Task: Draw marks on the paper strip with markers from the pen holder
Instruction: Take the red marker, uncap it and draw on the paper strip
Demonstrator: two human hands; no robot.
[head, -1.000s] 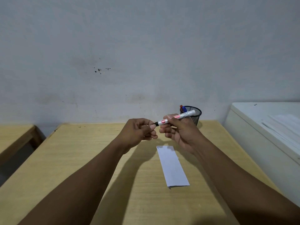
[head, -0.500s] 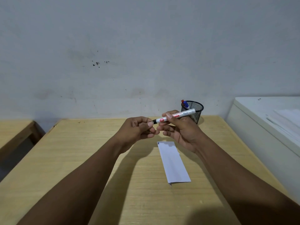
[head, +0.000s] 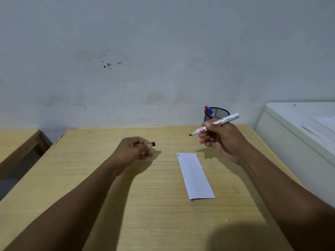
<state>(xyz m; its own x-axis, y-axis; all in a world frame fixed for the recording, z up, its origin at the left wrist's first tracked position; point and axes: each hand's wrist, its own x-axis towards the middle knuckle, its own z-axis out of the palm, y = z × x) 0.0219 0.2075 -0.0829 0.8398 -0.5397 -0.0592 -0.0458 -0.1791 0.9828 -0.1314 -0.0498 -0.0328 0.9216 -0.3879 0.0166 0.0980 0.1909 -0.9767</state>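
Head view: noted right hand (head: 222, 140) clamped on uncapped marker (head: 215, 125), tip angled down-left toward paper strip (head: 194, 176), presumably readied for marking. Left hand (head: 135, 151) closed around black cap (head: 153, 144), held well apart, clear of strip. Strip flat toward desk (head: 90, 178) right edge; pen holder (head: 218, 113) at far right corner.

Right hand (head: 223, 140) holds uncapped white marker (head: 216, 124), black tip pointing left, above desk (head: 90, 178). Left hand (head: 135, 152) closed on black cap (head: 153, 144), well apart from marker. Paper strip (head: 194, 175) flat on desk between hands, small mark at far-left corner. Mesh pen holder (head: 217, 113) behind right hand, holds red and blue markers.
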